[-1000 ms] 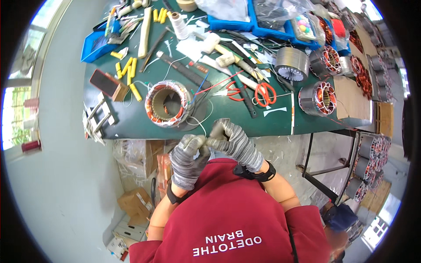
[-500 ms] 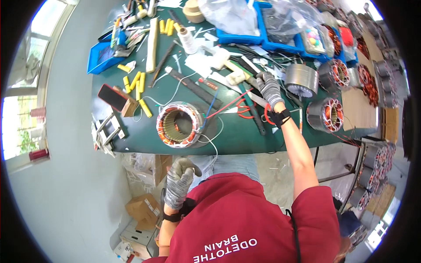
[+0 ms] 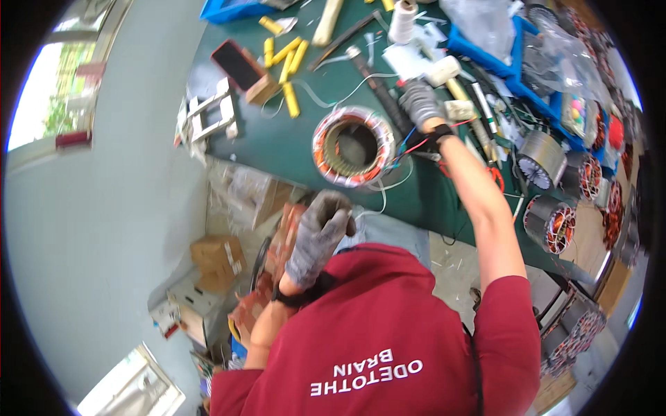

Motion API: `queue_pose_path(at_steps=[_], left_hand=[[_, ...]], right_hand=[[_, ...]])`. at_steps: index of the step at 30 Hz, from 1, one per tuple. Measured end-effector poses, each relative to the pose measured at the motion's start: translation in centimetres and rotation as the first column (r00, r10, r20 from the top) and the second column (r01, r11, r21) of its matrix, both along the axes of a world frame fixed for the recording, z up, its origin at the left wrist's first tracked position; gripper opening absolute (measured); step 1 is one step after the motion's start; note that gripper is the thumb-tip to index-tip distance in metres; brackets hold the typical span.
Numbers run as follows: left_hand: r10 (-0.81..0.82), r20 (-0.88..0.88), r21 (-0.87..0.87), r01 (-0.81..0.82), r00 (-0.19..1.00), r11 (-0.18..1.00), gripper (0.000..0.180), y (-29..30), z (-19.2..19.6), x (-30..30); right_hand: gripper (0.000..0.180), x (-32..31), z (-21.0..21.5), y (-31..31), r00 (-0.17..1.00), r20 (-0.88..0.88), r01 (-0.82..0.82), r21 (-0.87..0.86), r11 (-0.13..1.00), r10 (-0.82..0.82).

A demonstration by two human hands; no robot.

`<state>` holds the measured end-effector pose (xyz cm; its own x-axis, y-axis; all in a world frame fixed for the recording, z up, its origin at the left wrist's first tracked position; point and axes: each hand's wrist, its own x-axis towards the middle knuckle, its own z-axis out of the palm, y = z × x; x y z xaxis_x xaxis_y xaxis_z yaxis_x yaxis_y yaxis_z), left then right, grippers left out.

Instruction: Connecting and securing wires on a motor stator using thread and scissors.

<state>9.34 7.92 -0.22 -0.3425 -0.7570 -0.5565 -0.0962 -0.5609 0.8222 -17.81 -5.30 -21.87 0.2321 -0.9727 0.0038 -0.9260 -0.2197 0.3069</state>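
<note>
A motor stator with orange windings lies on the green table, its round bore facing up. White cord runs from it toward me. My left hand, in a grey glove, is below the table's near edge, fingers curled closed on the cord's end. Up and right of the stator, my gloved right hand is over the tools with its fingers bunched together. A small red tip shows at its fingertips; what they grip is mostly hidden. Blue and red lead wires from the stator pass by the right wrist.
A phone leans on a wooden block, beside several yellow tubes. A thread spool, a white-headed mallet and a dark bar lie farther back. More stators and blue bins stand at right.
My right hand has come left and nearer the stator, onto the red-tipped thing beside the dark bar. My left hand has risen closer to the table edge. The whole view has turned and shifted.
</note>
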Motion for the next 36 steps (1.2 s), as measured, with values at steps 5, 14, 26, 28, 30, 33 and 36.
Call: queue_pose_path(at_steps=[5,14,26,28,30,33,36], left_hand=[[-0.005,-0.099,-0.081,-0.003,0.995,0.997,0.019,0.3,-1.2,-0.1],[-0.213,-0.099,-0.230,0.186,0.972,0.955,0.042,2.5,-2.0,-1.7],[-0.165,0.092,-0.163,0.178,0.982,0.970,0.013,5.0,-0.4,-2.8],[-0.147,0.132,-0.228,0.174,0.980,0.958,0.014,5.3,-0.1,-2.8],[-0.140,0.227,-0.362,0.217,0.964,0.906,0.015,5.7,-0.1,-2.7],[-0.108,0.303,-0.437,0.239,0.947,0.867,0.015,6.1,-0.4,-2.5],[-0.080,0.353,-0.597,0.290,0.932,0.748,0.014,6.2,-0.9,-2.5]], right_hand=[[0.029,2.8,13.9,9.0,-0.249,0.872,0.067,0.450,0.891,-0.422],[0.016,9.2,17.6,19.9,-0.320,0.864,-0.055,0.392,0.918,-0.388],[0.020,9.2,18.2,23.5,-0.649,0.646,-0.032,0.506,0.862,-0.403],[0.031,8.8,17.6,23.9,-0.687,0.563,-0.107,0.547,0.830,-0.460],[0.062,8.5,16.8,24.3,-0.668,0.527,-0.172,0.577,0.798,-0.525],[0.066,8.5,15.1,24.7,-0.595,0.362,-0.289,0.736,0.612,-0.717],[0.059,8.9,13.3,25.2,-0.370,0.769,-0.099,0.524,0.846,-0.521]])
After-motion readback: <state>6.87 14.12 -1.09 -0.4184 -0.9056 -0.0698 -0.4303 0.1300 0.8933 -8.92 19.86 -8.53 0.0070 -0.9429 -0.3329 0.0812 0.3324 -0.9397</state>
